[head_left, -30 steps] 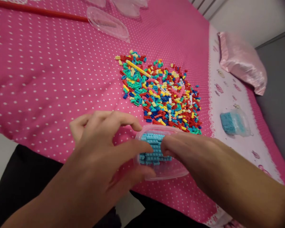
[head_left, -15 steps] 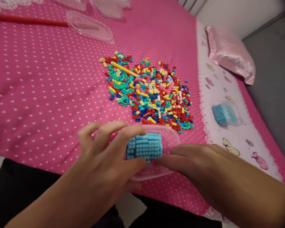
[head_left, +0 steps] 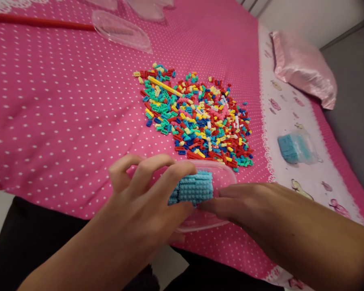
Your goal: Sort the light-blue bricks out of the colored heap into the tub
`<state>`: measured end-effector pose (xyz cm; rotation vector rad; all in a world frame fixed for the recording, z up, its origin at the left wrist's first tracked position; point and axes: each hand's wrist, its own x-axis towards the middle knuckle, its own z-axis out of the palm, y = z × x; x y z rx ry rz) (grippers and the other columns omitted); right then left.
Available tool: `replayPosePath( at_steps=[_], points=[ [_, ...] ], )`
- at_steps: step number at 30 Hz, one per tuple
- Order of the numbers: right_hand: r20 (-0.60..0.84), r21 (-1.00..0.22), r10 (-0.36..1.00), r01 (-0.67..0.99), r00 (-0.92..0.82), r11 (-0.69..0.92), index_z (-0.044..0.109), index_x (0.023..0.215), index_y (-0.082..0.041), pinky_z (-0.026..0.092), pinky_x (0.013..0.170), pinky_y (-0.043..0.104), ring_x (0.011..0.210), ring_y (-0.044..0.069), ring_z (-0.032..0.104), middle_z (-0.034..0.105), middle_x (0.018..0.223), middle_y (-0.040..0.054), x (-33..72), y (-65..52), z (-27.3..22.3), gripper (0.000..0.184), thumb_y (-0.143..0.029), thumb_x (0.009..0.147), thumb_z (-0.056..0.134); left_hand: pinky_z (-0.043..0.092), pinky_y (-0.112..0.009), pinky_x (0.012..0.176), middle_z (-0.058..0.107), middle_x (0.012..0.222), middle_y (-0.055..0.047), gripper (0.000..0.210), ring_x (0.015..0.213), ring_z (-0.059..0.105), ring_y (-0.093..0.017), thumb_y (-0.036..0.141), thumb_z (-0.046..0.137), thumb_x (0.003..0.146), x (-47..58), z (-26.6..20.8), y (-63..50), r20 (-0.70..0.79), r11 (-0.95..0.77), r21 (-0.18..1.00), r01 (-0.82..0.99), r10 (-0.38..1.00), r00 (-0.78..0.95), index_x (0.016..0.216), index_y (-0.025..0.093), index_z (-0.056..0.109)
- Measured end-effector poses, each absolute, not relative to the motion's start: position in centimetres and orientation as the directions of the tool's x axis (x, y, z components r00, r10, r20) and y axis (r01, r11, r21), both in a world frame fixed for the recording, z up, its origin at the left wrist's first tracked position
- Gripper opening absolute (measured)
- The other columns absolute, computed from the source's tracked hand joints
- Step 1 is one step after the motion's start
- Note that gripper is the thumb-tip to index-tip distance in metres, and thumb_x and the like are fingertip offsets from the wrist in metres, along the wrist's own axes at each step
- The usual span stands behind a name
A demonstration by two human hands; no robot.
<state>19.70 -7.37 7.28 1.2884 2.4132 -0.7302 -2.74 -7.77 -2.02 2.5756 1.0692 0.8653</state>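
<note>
A block of light-blue toy building bricks (head_left: 195, 188), its studs facing up, lies in a clear plastic container (head_left: 226, 173) near the bed's front edge. My left hand (head_left: 148, 198) curls over the left end of the block, thumb along its near side and index finger along its far side. At the near right corner of the block, the fingers of my right hand (head_left: 245, 202) are drawn together. Its fingertips are partly hidden, so any small piece in them cannot be made out. Just beyond the container spreads a pile of loose multicoloured bricks (head_left: 200, 117).
A pink polka-dot sheet (head_left: 63, 101) covers the bed. To the right lies a clear pack with light-blue bricks (head_left: 294, 147), and farther back a pink satin pillow (head_left: 305, 66). Clear plastic pieces (head_left: 124, 32) and a long red rod (head_left: 42, 22) lie at the far left.
The whole scene has shifted slightly right in view. My left hand covers a bit more of the block's left end; the right hand stays at the near right corner.
</note>
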Motion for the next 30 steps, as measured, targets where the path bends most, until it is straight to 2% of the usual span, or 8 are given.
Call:
replayPosePath(
  at_steps=[3,7,12,17,21,24,27,30],
  points=[
    [-0.483,-0.311,0.676,0.830,-0.557,0.462,0.071,0.122,-0.030,0.059,0.090,0.031,0.099,0.015,0.073,0.077,0.111,0.0004,19.7,-7.2,7.3,0.043,-0.014,0.100,0.038,0.026,-0.049,0.111,0.061,0.134,0.005,0.018,0.126,0.047,-0.027,0.031,0.054,0.096,-2.6,-2.0,-8.0,0.410,-0.671,0.454,0.586,0.741,0.532,0.107,0.036,0.068],
    [-0.462,-0.307,0.695,0.835,-0.551,0.457,0.072,0.119,-0.033,0.060,0.085,0.031,0.098,0.016,0.072,0.076,0.110,-0.0015,19.4,-6.9,6.8,0.041,-0.018,0.101,0.038,0.028,-0.050,0.109,0.060,0.137,0.004,0.019,0.128,0.046,-0.028,0.028,0.053,0.096,-2.8,-2.0,-8.0,0.407,-0.681,0.457,0.572,0.732,0.546,0.106,0.034,0.067],
    [-0.448,-0.276,0.726,0.853,-0.522,0.443,0.072,0.118,-0.035,0.060,0.078,0.028,0.094,0.015,0.071,0.076,0.107,-0.0033,19.1,-6.9,6.6,0.046,-0.013,0.099,0.036,0.033,-0.049,0.107,0.061,0.134,0.004,0.014,0.125,0.048,-0.027,0.029,0.058,0.093,-3.2,-2.2,-7.7,0.449,-0.720,0.458,0.521,0.693,0.564,0.102,0.034,0.067],
    [-0.455,-0.266,0.719,0.851,-0.525,0.453,0.072,0.118,-0.034,0.059,0.080,0.029,0.092,0.015,0.071,0.076,0.103,-0.0036,19.2,-7.1,6.6,0.042,-0.020,0.101,0.036,0.027,-0.051,0.113,0.062,0.132,0.005,0.013,0.124,0.048,-0.026,0.033,0.056,0.096,-2.7,-2.2,-7.9,0.445,-0.682,0.472,0.558,0.731,0.517,0.100,0.035,0.068],
    [-0.447,-0.281,0.728,0.854,-0.521,0.439,0.073,0.113,-0.032,0.059,0.076,0.027,0.085,0.014,0.071,0.076,0.095,-0.0033,19.5,-7.3,7.0,0.044,-0.015,0.099,0.035,0.028,-0.049,0.112,0.062,0.130,0.005,0.015,0.123,0.050,-0.027,0.029,0.057,0.095,-2.5,-2.1,-8.0,0.445,-0.664,0.492,0.563,0.748,0.493,0.101,0.034,0.069],
    [-0.428,-0.275,0.774,0.883,-0.467,0.381,0.072,0.108,-0.028,0.058,0.071,0.025,0.083,0.015,0.071,0.076,0.094,-0.0002,19.7,-7.4,7.8,0.039,-0.014,0.098,0.037,0.027,-0.050,0.112,0.061,0.132,0.005,0.018,0.124,0.049,-0.027,0.026,0.054,0.095,-2.5,-2.1,-8.0,0.427,-0.661,0.495,0.564,0.750,0.505,0.100,0.034,0.069],
    [-0.435,-0.361,0.814,0.903,-0.384,0.233,0.068,0.106,-0.027,0.058,0.073,0.024,0.097,0.017,0.070,0.074,0.104,0.0017,19.5,-7.3,8.8,0.028,-0.025,0.102,0.041,0.025,-0.050,0.114,0.055,0.140,0.008,0.016,0.129,0.044,-0.026,0.027,0.056,0.094,-2.7,-2.2,-8.1,0.430,-0.669,0.490,0.559,0.743,0.512,0.102,0.037,0.068],
    [-0.588,-0.524,0.732,0.851,-0.344,-0.021,0.066,0.098,-0.027,0.057,0.073,0.020,0.095,0.015,0.068,0.073,0.102,-0.0018,19.3,-6.9,9.2,0.024,-0.039,0.102,0.046,0.022,-0.049,0.116,0.048,0.145,0.010,0.020,0.132,0.038,-0.028,0.052,0.065,0.087,-3.1,-1.9,-8.2,0.492,-0.691,0.501,0.522,0.723,0.485,0.106,0.044,0.067]
  ],
)
